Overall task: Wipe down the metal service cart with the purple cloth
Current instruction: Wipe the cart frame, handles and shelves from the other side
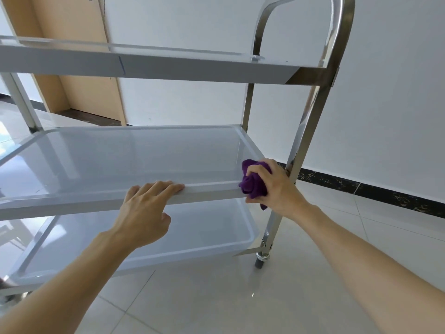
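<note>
Right hand [277, 186] presses purple cloth [252, 184] on middle shelf [212, 192] corner; left hand [147, 208] on rim.

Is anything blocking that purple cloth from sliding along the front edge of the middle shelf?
Yes: the left hand rests on the middle shelf's front rim, left of the purple cloth bunched in the right hand.

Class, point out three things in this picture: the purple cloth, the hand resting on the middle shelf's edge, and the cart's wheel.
purple cloth [252, 186]: head view, bunched middle.
left hand [144, 210]: head view, back of hand.
wheel [261, 261]: head view, caster body.
</note>
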The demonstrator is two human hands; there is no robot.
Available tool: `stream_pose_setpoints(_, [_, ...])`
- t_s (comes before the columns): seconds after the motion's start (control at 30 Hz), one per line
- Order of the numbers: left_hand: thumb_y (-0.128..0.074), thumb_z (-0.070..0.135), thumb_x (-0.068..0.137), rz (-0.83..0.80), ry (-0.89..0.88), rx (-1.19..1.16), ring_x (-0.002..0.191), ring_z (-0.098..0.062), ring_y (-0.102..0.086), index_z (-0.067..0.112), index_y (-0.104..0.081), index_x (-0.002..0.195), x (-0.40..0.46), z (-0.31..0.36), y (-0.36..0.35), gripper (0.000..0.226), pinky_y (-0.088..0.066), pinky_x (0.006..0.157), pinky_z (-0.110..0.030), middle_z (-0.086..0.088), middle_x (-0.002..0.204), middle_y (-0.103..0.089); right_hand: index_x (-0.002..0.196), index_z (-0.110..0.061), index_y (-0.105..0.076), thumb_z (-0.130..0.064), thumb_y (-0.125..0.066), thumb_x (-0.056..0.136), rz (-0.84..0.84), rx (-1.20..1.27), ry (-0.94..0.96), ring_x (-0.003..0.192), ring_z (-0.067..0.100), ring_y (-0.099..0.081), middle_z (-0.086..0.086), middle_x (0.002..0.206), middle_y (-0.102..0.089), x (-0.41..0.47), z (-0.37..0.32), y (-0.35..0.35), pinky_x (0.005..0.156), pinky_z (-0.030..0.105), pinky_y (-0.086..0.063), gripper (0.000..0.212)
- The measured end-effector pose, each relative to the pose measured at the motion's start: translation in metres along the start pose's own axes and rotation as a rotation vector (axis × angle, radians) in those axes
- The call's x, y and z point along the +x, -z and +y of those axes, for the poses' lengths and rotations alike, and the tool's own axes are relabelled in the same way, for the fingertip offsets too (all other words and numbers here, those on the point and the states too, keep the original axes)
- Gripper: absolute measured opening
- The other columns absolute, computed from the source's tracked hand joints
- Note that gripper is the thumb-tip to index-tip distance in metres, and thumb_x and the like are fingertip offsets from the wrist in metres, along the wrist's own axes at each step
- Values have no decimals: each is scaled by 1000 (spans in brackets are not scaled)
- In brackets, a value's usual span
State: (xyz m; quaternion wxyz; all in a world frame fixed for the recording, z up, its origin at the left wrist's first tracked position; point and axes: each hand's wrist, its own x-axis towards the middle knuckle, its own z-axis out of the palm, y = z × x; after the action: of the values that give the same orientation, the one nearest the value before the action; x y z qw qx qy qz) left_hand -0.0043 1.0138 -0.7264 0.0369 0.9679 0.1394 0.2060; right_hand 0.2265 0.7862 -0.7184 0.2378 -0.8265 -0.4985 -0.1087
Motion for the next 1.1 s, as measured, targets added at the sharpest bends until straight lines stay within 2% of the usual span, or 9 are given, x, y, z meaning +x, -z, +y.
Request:
stream_pose_setpoints(0.13, [-67,20,79,0,14,-21,131,-19,-45,33,-42,145,-2,0,-3,72,-24,115,-40,10,144,-47,126,-31,-47,-43,-90,64,20,-10,-44,118,28,-43,3,134,-38,3,-17,-9,99,48,-47,76])
stream_pose_setpoints(0.27, [-65,27,84,-81,75,-110,132,-18,-39,33,-38,145,3,-3,2,67,-20,118,-41,10,142,-47,137,-39,-36,-49,-88,59,-70,39,56,119,29,-39,3,140,-31,19,-71,-35,106,42,-40,95])
stream_pose_setpoints(0.43, [-59,13,89,-51,300,-607,125,-12,-50,30,-42,140,7,-10,17,56,-44,102,-35,7,132,-54,149,-50,0,-46,-89,60,-232,186,139,134,29,-29,-2,150,-24,37,-119,-51,111,44,-34,127])
stream_pose_setpoints(0.6, [-49,4,83,-59,70,-583,125,2,-36,46,-37,141,3,4,30,72,-35,100,-22,24,138,-37,152,-43,12,-56,-87,60,-324,145,20,149,21,-12,-4,163,-12,37,-80,-26,122,47,-14,136])
stream_pose_setpoints(0.7, [-39,32,79,-143,28,-465,134,-3,-34,39,-45,139,14,28,27,60,-34,108,-30,23,148,-34,158,-26,2,-64,-79,67,-404,-93,-12,152,15,-6,-1,166,-11,25,-53,-20,121,34,-2,128])
stream_pose_setpoints(0.77, [-39,49,81,-128,31,-271,138,-10,-33,28,-50,135,22,46,19,59,-31,111,-34,15,151,-37,158,-19,-9,-57,-75,76,-337,-218,46,152,12,-5,-3,166,-11,21,-48,-28,121,32,-2,111])
stream_pose_setpoints(0.83, [-53,58,84,-96,-10,-111,136,-16,-36,19,-46,134,27,57,8,64,-33,110,-35,8,146,-43,157,-19,-15,-45,-67,88,-218,-273,75,152,11,-9,-4,165,-16,17,-50,-38,121,32,-4,90])
stream_pose_setpoints(0.97, [-66,29,91,-35,-46,-2,131,-16,-41,18,-41,132,35,50,-6,50,-34,103,-26,7,135,-47,155,-20,-27,-28,-59,97,-73,-242,59,150,10,-21,-6,161,-29,15,-49,-46,120,32,-10,67])
stream_pose_setpoints(1.1, [-67,36,90,-23,-134,165,132,-19,-40,18,-35,140,36,43,-11,62,-30,111,-29,6,139,-46,154,-22,-29,0,-58,90,-26,-253,60,148,10,-25,-7,159,-34,13,-46,-47,120,30,-12,74])
